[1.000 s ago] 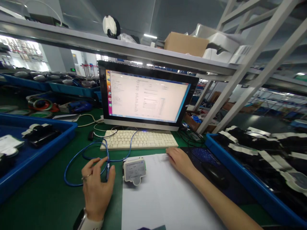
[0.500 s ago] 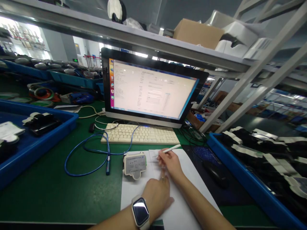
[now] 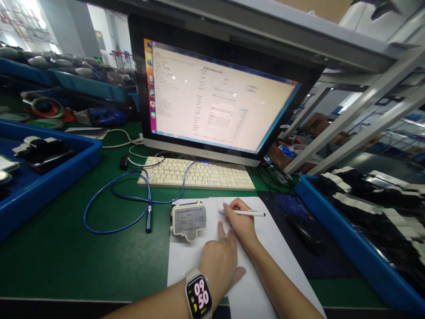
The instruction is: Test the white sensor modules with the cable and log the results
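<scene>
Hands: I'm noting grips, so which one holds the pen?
The right hand, which grips the white pen over the paper. The left hand, with the watch at its wrist, holds no pen.

Seen from the left hand [image 3: 219,262], open table [image 3: 122,266] spreads at 9 o'clock, wide enough for a hand to slide through. At 10 the cable [image 3: 149,200] lies in loops, the left tray [image 3: 49,199] walling off beyond. The box [image 3: 190,220] obstructs 11. A narrow strip of paper [image 3: 184,259] leads past it toward 12, where keyboard [image 3: 202,175] and monitor [image 3: 215,97] stand, shelf [image 3: 265,37] overhead. Right hand [image 3: 241,221] and pen [image 3: 249,213] crowd 1; mouse [image 3: 303,235] and right tray [image 3: 338,235] bar 3.
</scene>
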A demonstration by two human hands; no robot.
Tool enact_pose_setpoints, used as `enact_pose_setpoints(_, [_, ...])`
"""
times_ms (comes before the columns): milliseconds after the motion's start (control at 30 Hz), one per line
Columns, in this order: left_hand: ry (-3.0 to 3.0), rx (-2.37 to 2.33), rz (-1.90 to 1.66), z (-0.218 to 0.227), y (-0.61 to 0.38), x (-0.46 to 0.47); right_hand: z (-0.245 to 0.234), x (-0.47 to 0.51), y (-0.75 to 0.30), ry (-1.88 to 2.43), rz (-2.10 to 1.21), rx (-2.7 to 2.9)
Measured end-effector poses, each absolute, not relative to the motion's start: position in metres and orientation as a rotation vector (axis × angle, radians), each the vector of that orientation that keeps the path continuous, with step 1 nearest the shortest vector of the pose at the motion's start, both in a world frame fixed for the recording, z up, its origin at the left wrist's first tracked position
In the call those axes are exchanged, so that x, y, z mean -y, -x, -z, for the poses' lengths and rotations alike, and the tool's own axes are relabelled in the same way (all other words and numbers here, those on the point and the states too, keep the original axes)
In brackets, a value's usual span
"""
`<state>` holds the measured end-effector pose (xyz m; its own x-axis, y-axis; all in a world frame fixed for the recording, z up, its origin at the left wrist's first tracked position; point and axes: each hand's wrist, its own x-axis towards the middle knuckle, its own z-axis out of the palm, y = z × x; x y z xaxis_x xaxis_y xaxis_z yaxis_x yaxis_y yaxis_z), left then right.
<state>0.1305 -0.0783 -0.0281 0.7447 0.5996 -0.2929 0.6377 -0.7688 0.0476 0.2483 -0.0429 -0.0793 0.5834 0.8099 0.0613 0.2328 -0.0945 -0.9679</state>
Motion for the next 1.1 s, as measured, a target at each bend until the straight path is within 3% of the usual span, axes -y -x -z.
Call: enact_pose_setpoints(1100, [-2.735,-1.017,0.511,0.022,-0.132,0.076,0.079,0.043,-0.247,1.715,-0.586,0.901])
